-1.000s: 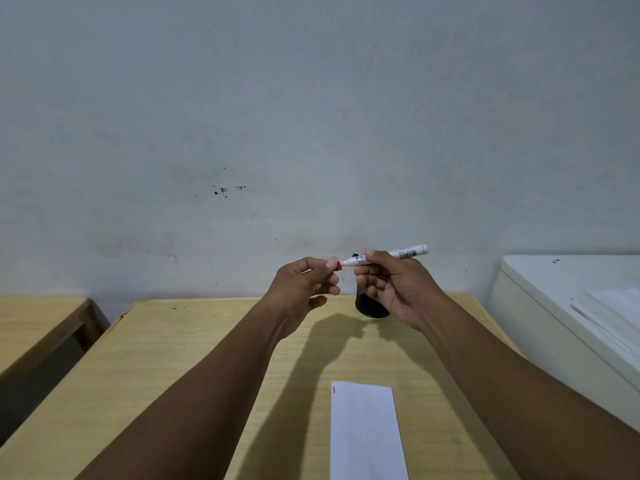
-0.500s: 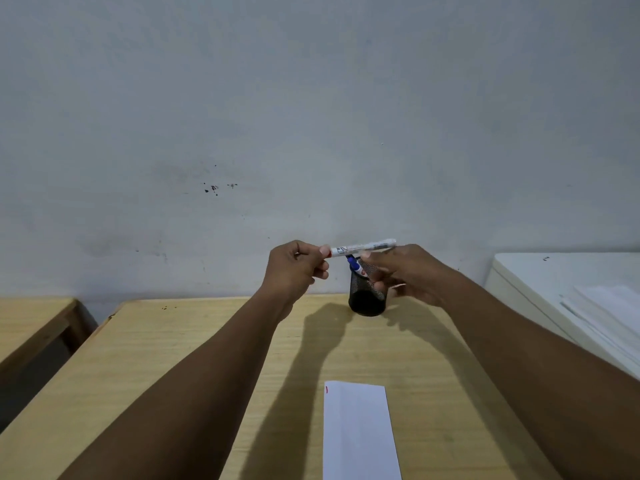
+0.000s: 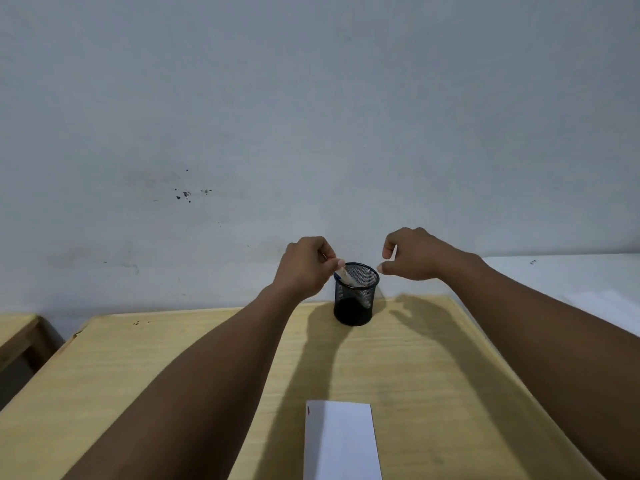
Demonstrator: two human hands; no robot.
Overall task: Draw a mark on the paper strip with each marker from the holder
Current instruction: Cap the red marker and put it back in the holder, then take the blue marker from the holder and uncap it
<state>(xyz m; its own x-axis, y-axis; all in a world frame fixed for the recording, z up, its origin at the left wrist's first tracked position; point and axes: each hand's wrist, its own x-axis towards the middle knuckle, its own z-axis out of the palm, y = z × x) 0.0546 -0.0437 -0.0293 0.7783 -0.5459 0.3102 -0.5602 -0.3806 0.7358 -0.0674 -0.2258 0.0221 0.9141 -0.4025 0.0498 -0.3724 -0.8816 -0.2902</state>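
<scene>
Pale grey wall [image 3: 311, 116] behind, with a few dark specks on the left part; below it a light wooden table [image 3: 138, 368], its near edge cut off by the frame. At the far side of the table, a black mesh holder [image 3: 356, 295], upright, close to the wall. Left hand [image 3: 306, 268] closed at the holder's left rim, pinching a marker [image 3: 346, 277] that leans inside the holder; only a short pale piece with a bit of blue visible under the fingers, lower part hard to make out through the mesh, cap colour impossible to tell. Number of markers in the holder also unclear. Right hand [image 3: 414, 254] just beside the holder on the right, above the rim, fingers loosely curled with a gap between thumb and forefinger, holding nothing, not touching the holder. White paper strip [image 3: 341, 441] flat on the table near the bottom, well apart from the holder, its lower end cut off by the frame; small red mark [image 3: 308, 411] at its upper left corner. At the left edge, part of another wooden surface [image 3: 15, 332]; at the right, a white surface [image 3: 571, 282], only partly seen.
</scene>
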